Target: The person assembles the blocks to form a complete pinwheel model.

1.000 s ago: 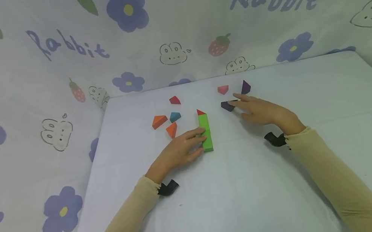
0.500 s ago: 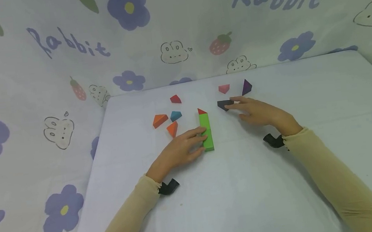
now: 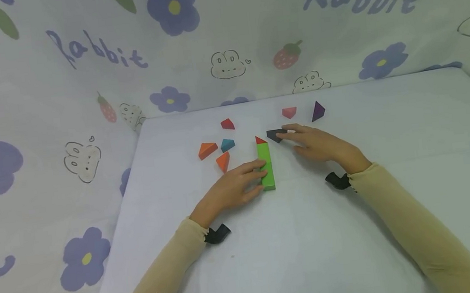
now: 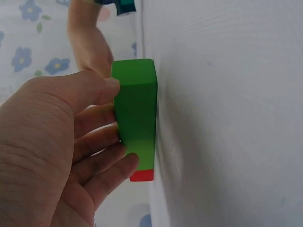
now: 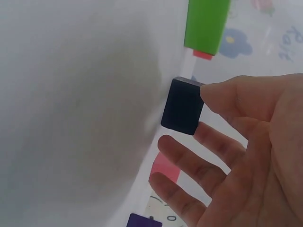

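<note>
My left hand (image 3: pixel 236 186) rests its extended fingertips against the left side and top of two green blocks (image 3: pixel 264 153), laid end to end. A small red triangular block (image 3: pixel 261 140) touches their far end. In the left wrist view the thumb and fingers (image 4: pixel 102 118) lie along one side of the green block (image 4: pixel 137 109). My right hand (image 3: pixel 318 141) pinches a black block (image 3: pixel 274 135) between thumb and index finger, just right of the red tip. In the right wrist view that black block (image 5: pixel 182 106) stands apart from the green block (image 5: pixel 204 23).
Left of the green blocks lie two orange blocks (image 3: pixel 207 150), (image 3: pixel 223 162), a blue block (image 3: pixel 227 145) and a red block (image 3: pixel 227 124). Behind the right hand are a pink block (image 3: pixel 289 112) and a purple block (image 3: pixel 318 111). A patterned cloth (image 3: pixel 248 30) hangs behind the white table (image 3: pixel 315 252).
My right hand has slid the black block leftward, closer to the red triangular block. The left hand stays on the green blocks. The whole view has shifted slightly.
</note>
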`<move>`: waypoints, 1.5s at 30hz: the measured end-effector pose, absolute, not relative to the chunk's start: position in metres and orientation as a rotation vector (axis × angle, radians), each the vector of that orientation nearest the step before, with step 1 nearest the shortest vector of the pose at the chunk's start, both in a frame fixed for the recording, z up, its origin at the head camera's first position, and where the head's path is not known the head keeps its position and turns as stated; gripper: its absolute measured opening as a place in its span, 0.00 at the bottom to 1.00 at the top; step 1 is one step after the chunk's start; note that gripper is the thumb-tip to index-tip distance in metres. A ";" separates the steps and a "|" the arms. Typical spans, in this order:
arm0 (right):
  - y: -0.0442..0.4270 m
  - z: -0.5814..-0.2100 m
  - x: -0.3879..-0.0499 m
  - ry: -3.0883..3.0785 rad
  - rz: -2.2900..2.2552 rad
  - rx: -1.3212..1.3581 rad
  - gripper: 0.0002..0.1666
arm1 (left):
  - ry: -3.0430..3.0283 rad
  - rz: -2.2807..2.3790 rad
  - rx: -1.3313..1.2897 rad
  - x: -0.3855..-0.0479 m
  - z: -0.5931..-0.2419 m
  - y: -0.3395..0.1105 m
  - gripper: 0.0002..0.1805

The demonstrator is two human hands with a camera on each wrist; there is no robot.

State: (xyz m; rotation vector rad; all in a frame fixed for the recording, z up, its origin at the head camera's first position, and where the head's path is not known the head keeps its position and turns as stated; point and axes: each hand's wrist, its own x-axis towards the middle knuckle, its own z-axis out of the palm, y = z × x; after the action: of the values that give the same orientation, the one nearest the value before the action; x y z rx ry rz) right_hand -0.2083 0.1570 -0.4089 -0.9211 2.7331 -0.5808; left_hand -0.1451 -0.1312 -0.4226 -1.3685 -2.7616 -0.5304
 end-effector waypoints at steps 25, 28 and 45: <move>0.129 -0.415 -0.213 2.733 -0.571 -0.959 0.33 | -2.733 -0.523 -1.385 -0.146 -0.421 -0.131 0.23; 0.129 -0.416 -0.213 2.735 -0.564 -0.950 0.33 | -2.734 -0.521 -1.383 -0.146 -0.421 -0.131 0.23; 0.130 -0.409 -0.208 2.724 -0.564 -0.999 0.31 | -2.744 -0.526 -1.386 -0.145 -0.420 -0.131 0.23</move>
State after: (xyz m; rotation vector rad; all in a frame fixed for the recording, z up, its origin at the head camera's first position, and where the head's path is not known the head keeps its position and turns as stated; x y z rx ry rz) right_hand -0.2083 0.1302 -0.4086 -0.9995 2.7243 -0.5637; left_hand -0.1454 -0.1310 -0.4198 -1.3860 -2.7438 -0.5257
